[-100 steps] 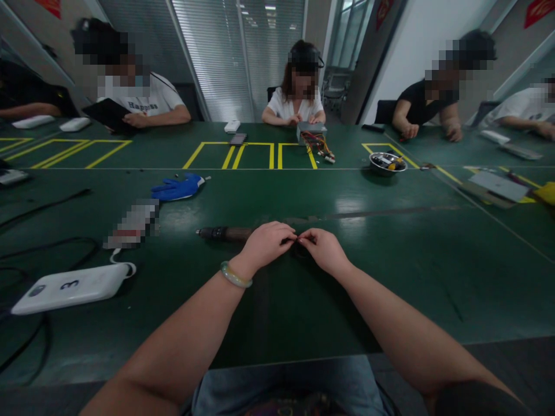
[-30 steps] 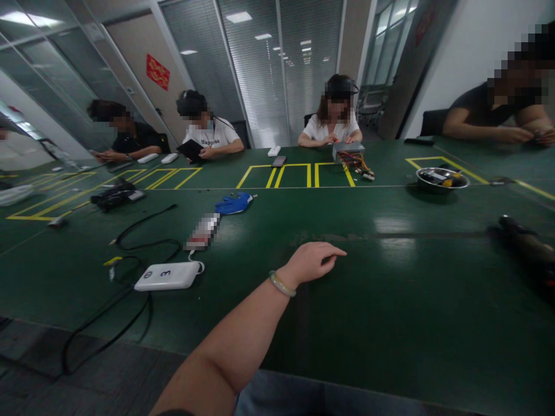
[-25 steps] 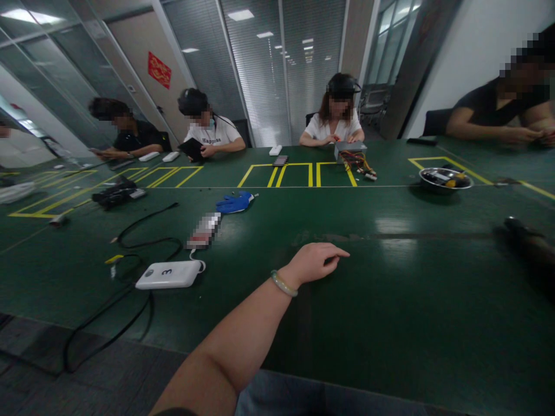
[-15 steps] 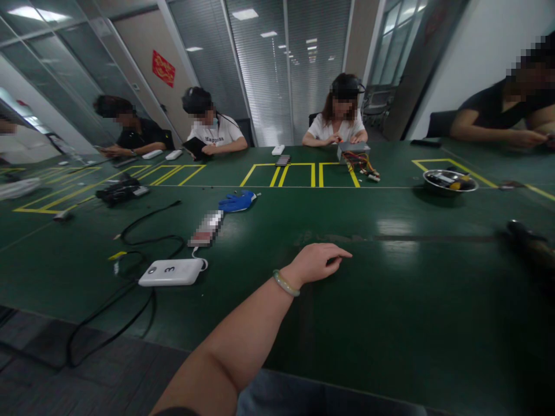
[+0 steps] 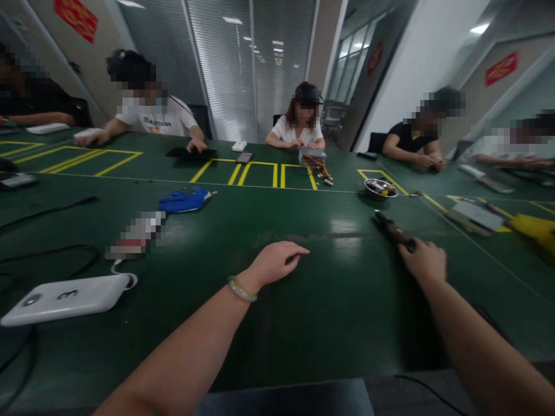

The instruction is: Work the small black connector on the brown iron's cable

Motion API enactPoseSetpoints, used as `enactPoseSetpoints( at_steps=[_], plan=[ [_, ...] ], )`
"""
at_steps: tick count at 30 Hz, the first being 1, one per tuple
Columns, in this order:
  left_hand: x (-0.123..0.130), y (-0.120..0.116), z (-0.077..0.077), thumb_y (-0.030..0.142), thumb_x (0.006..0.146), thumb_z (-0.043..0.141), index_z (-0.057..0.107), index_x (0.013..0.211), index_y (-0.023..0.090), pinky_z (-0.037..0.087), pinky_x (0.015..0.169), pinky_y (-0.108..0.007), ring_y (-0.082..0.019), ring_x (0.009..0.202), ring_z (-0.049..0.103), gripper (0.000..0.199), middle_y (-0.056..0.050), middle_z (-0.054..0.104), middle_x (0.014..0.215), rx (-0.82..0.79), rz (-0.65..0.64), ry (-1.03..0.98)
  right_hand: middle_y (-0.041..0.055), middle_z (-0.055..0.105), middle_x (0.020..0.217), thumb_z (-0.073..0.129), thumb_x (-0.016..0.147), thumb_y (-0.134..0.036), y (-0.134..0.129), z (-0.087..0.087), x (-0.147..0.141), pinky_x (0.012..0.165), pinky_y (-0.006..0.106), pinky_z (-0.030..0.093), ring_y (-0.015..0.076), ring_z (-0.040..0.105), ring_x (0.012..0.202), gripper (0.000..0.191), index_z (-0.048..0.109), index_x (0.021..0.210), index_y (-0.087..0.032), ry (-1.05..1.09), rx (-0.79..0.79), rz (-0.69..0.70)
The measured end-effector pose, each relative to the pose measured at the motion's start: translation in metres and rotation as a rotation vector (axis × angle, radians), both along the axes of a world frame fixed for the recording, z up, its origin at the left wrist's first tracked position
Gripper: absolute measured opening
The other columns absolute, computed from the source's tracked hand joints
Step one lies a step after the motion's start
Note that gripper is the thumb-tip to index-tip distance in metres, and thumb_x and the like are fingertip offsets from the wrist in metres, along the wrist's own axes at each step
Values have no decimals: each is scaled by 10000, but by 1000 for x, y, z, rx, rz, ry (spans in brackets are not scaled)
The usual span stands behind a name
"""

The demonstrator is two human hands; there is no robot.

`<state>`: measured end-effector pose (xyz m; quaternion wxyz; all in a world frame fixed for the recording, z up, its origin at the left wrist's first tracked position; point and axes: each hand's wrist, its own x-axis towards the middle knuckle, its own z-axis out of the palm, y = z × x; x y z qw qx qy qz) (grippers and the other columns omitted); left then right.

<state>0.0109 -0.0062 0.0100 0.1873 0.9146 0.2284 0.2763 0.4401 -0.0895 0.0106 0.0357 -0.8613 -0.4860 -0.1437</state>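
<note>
My left hand [image 5: 277, 263], with a pale bangle [image 5: 241, 290] on its wrist, lies palm down on the green table [image 5: 321, 300]. Its index finger points to the right, thumb below, and nothing shows in it. Over on the right, my right hand [image 5: 425, 260] grips the near end of a long, dark, brownish tool [image 5: 391, 229] with a black tip. The tip points away from me to the left. What kind of tool it is, I cannot make out. The palm side of both hands is hidden.
To the left lie a blue glove [image 5: 184, 200], a phone [image 5: 137, 236] and a white power bank [image 5: 65, 299]. A metal bowl of parts [image 5: 380, 189] stands beyond the tool. Across the table, a person sits behind a metal box with wires [image 5: 312, 155]; several others sit around.
The view has swung to the right, so my right hand and the tool have come into sight. My left hand keeps its pose on the table.
</note>
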Motion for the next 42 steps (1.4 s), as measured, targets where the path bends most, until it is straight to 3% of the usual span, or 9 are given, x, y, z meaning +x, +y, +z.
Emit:
enactPoseSetpoints(
  at_steps=[9,12,14,18,22,24,28,33,42],
  plan=[
    [-3,-2,4,238,940,459,585,1248,245,429,1057,-422,-192,1163,564,333,-34,633,1222,126,191,-89,126,550,1181,638,878,-369,52,-13,-219,1014,409,345,281,462,1083,565,487,1370,-136,202,23,918],
    [-8,1,3,251,954,433,580,1250,231,430,1055,-412,-196,1160,562,331,-37,629,1228,128,285,-78,170,537,1191,620,887,-377,60,-19,-282,994,439,370,315,448,1116,465,561,1244,-85,191,18,1070],
    [-11,4,1,256,970,403,559,1274,222,435,1046,-402,-195,1159,560,344,-39,623,1240,118,349,-71,189,534,1201,634,884,-405,61,-17,-299,1001,459,367,329,445,1143,480,560,1229,-80,223,18,1119],
    [-11,8,1,279,988,364,535,1298,212,437,1038,-402,-204,1175,551,360,-52,610,1264,113,408,-63,137,548,1243,621,899,-484,51,9,-261,989,402,398,274,516,1121,567,492,1348,-162,435,4,1041],
    [-9,8,1,321,984,374,593,1220,215,478,967,-413,-214,1101,594,338,-56,645,1191,94,402,1,169,645,974,465,954,-572,36,37,-184,792,390,467,290,613,892,504,699,989,-126,449,-260,414],
    [-9,7,1,354,973,401,638,1133,211,495,924,-418,-217,1036,619,320,-56,673,1116,88,370,61,171,649,821,399,948,-639,30,43,-163,754,389,461,294,624,816,624,712,795,-122,428,-465,255],
    [-7,2,3,399,945,456,649,1113,212,489,911,-430,-223,1035,615,317,-60,676,1107,111,259,146,106,636,667,402,928,-670,27,44,-163,685,330,449,231,621,681,647,702,654,-165,564,-711,359],
    [-1,-8,5,416,915,514,629,1110,215,477,903,-412,-223,1020,614,303,-51,675,1076,103,200,211,60,674,729,583,885,-465,26,37,-173,604,280,428,187,622,660,337,748,775,-192,783,-752,489],
    [1,-22,8,458,802,641,592,1068,218,489,824,-378,-223,914,628,361,-48,654,1032,50,111,319,57,669,817,624,832,-472,7,29,-154,565,234,420,167,596,698,356,708,1009,-175,1120,-812,688]
  ],
)
